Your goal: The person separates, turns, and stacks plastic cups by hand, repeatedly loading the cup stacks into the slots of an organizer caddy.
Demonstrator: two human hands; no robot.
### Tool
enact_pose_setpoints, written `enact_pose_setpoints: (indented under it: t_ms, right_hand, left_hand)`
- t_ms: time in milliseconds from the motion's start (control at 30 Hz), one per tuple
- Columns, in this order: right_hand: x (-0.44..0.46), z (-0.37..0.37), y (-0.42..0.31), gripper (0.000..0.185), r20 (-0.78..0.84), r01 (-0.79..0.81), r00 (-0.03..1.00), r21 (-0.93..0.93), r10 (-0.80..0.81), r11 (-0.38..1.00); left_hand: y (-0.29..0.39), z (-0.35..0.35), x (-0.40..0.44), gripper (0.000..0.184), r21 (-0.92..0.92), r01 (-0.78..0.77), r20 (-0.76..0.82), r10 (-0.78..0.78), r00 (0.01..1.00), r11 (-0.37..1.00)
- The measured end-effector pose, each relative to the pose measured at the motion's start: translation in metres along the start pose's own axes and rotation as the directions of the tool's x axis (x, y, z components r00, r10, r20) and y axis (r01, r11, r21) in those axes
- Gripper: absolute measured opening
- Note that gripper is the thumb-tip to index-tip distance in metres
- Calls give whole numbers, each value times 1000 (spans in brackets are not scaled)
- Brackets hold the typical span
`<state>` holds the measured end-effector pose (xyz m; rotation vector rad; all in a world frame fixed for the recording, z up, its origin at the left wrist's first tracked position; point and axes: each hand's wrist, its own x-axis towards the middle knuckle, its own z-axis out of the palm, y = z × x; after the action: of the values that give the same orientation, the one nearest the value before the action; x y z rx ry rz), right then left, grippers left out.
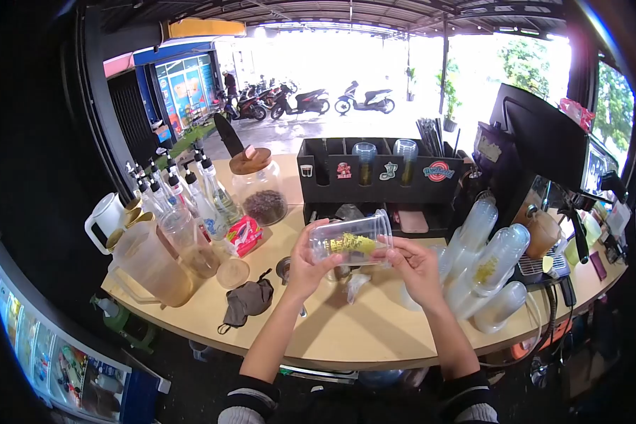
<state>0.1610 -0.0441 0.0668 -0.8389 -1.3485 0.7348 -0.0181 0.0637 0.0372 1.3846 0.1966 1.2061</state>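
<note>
A wooden table (374, 339) fills the lower middle of the frame, and behind it motorbikes (300, 101) stand outside. At the centre, above the table, the clear plastic cup (351, 242) lies sideways, its long axis going from left to right. The left hand (308, 263) grasps its base end; the right hand (418, 270) holds the rim end with its fingers.

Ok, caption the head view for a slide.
Left hand and right hand hold a clear cup sideways over a pale counter.

Clear cup (351, 240) with yellow-green print; black sleeves (466, 396) with grey-and-white bands.
</note>
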Motion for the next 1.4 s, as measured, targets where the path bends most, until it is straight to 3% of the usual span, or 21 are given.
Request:
enact_pose_setpoints:
  t_ms: [67,367,467,533,600,767,1000,1100,1200,1267,1400]
  right_hand:
    - [3,2,1,28,-4,-14,1000,-5,14,1000]
    - [7,9,3,25,-56,-20,998,-3,19,1000]
    - [7,9,3,24,-79,-30,996,-11,29,999]
    - [8,8,1,24,-115,-121,985,73,129,990]
    - [7,7,1,24,-103,-107,988,85,115,991]
    - [7,7,4,23,-105,-40,993,60,47,997]
    - [6,1,3,23,-69,-21,997,21,23,1000]
    - [4,-1,7,24,-60,-44,997,39,46,998]
    - [0,2,12,25,-60,-35,997,51,38,998]
    - [0,2,12,26,-55,-20,998,35,22,999]
    - [5,-2,6,27,-47,9,999,15,-8,1000]
  left_hand:
    - [-2,-5,2,67,6,-60,10,60,998,998]
    - [-10,-15,7,80,-62,-31,20,32,999,998]
    - [-13,-20,8,74,-71,-57,64,62,996,996]
    - [-6,-15,8,73,-45,-89,88,92,992,995]
    - [-4,-13,9,73,-19,-122,110,123,986,992]
    - [-14,-12,12,79,-93,-17,1,18,1000,995]
    - [-14,-11,11,81,15,-40,36,40,999,999]
    - [-7,-3,10,73,-7,-59,59,59,996,998]
    - [-5,2,13,72,60,-61,47,58,997,996]
    - [-6,1,19,67,404,-160,37,158,987,901]
    - [17,9,39,59,436,-82,39,73,997,896]
